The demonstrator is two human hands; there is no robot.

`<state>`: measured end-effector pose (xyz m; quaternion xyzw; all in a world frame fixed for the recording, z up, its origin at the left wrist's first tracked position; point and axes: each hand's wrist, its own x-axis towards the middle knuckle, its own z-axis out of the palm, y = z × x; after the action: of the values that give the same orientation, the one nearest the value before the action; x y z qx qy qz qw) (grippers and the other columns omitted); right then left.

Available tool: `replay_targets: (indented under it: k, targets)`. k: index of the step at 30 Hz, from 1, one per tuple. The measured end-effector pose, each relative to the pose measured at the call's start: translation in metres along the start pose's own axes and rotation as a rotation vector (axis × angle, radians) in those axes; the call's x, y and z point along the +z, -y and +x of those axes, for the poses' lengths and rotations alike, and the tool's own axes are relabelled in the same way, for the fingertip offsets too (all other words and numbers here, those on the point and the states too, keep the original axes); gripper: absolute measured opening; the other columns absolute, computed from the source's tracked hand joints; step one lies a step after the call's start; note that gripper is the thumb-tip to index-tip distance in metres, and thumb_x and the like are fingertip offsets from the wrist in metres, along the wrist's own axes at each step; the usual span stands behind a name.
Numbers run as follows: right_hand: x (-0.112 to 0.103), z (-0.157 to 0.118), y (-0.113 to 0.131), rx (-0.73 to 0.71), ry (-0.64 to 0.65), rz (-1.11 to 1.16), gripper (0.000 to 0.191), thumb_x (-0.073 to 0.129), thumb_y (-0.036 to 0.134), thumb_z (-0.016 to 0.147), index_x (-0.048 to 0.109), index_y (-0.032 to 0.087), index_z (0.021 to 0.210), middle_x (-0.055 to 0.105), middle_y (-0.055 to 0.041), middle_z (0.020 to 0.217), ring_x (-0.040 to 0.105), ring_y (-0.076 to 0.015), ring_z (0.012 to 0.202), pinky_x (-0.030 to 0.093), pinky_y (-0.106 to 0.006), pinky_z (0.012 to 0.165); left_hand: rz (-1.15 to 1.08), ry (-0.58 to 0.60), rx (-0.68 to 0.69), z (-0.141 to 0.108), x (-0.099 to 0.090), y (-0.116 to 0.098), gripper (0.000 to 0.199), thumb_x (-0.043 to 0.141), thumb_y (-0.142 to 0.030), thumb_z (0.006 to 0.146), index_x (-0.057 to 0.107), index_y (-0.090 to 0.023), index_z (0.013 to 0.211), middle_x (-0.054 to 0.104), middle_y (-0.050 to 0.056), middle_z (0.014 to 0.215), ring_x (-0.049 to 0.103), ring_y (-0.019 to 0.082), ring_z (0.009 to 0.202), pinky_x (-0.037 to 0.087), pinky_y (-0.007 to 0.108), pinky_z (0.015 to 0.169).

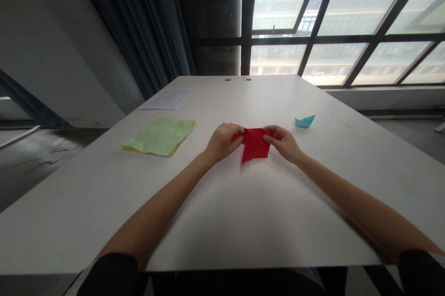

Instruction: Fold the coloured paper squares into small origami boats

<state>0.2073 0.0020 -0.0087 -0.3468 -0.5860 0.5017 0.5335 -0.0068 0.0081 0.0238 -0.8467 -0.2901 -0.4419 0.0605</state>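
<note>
Stack of green and yellow paper sheets (162, 136) lies on the white surface (260, 222) | left hand (222, 141): fingers pinch upper left part of red paper (255, 146) | red paper is between both hands, over the surface | right hand (282, 142): fingers pinch its upper right corner | blue folded paper (305, 122) rests apart

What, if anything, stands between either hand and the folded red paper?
Nothing visible: the left hand and right hand both pinch the folded red paper near its upper corners. The stack of colored paper sheets lies off to the left and the blue paper boat to the right, neither in between.
</note>
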Motion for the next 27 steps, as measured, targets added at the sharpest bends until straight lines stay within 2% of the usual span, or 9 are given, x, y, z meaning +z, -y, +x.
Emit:
replay_targets:
  k: [7,11,17,19,23,25,27]
  targets:
    - [0.006,-0.002,-0.001,0.002,-0.043,0.087,0.034,0.071,0.032,0.065,0.062,0.026,0.098,0.067,0.0010,0.079,0.060,-0.0143,0.072,0.050,-0.029,0.067,-0.119,-0.028,-0.151,0.001,0.001,-0.008,0.004,0.055,-0.014,0.072,0.057,-0.017,0.070,0.067,0.000,0.074,0.061,0.013,0.068,0.046,0.025,0.065]
    - [0.007,-0.003,-0.005,0.020,-0.074,0.054,0.035,0.070,0.032,0.066,0.065,0.025,0.099,0.068,-0.0001,0.083,0.061,-0.0158,0.075,0.050,-0.031,0.070,-0.170,-0.030,-0.226,0.000,0.002,-0.008,0.003,0.057,-0.015,0.071,0.058,-0.016,0.069,0.067,0.000,0.071,0.060,0.012,0.065,0.046,0.023,0.062]
    - [0.008,-0.005,-0.004,0.033,-0.015,0.007,0.033,0.064,0.039,0.072,0.065,0.028,0.103,0.066,-0.0019,0.100,0.059,-0.0190,0.090,0.047,-0.036,0.082,-0.195,-0.026,-0.305,-0.001,0.004,-0.008,0.004,0.056,-0.019,0.074,0.059,-0.017,0.072,0.066,-0.002,0.069,0.060,0.011,0.063,0.045,0.020,0.055]
    - [0.008,-0.005,-0.004,-0.004,-0.017,-0.100,0.032,0.060,0.042,0.075,0.065,0.029,0.104,0.060,-0.0032,0.109,0.054,-0.0207,0.100,0.045,-0.037,0.087,-0.200,-0.043,-0.311,-0.002,0.006,-0.008,0.004,0.056,-0.019,0.074,0.059,-0.017,0.071,0.067,-0.002,0.070,0.060,0.011,0.065,0.047,0.021,0.059]
    - [0.009,-0.007,-0.001,-0.162,-0.131,-0.495,0.026,0.058,0.043,0.076,0.067,0.031,0.098,0.039,-0.0042,0.128,0.036,-0.0248,0.120,0.033,-0.043,0.100,-0.218,-0.058,-0.292,-0.004,0.008,-0.008,0.005,0.055,-0.020,0.076,0.059,-0.017,0.075,0.068,0.000,0.076,0.063,0.013,0.070,0.050,0.023,0.064]
    - [0.012,-0.010,0.003,-0.246,-0.141,-0.593,0.026,0.056,0.041,0.078,0.066,0.031,0.100,0.039,-0.0048,0.127,0.037,-0.0247,0.119,0.031,-0.044,0.101,-0.222,-0.052,-0.255,-0.005,0.009,-0.009,0.005,0.055,-0.020,0.077,0.059,-0.017,0.077,0.069,0.001,0.081,0.064,0.013,0.073,0.050,0.023,0.065]
    - [0.017,-0.014,0.008,-0.321,-0.110,-0.598,0.029,0.054,0.038,0.080,0.063,0.032,0.107,0.045,-0.0056,0.120,0.043,-0.0230,0.113,0.035,-0.043,0.099,-0.222,-0.032,-0.198,-0.006,0.009,-0.011,0.005,0.054,-0.019,0.078,0.058,-0.017,0.078,0.069,0.002,0.085,0.065,0.013,0.076,0.051,0.023,0.066]
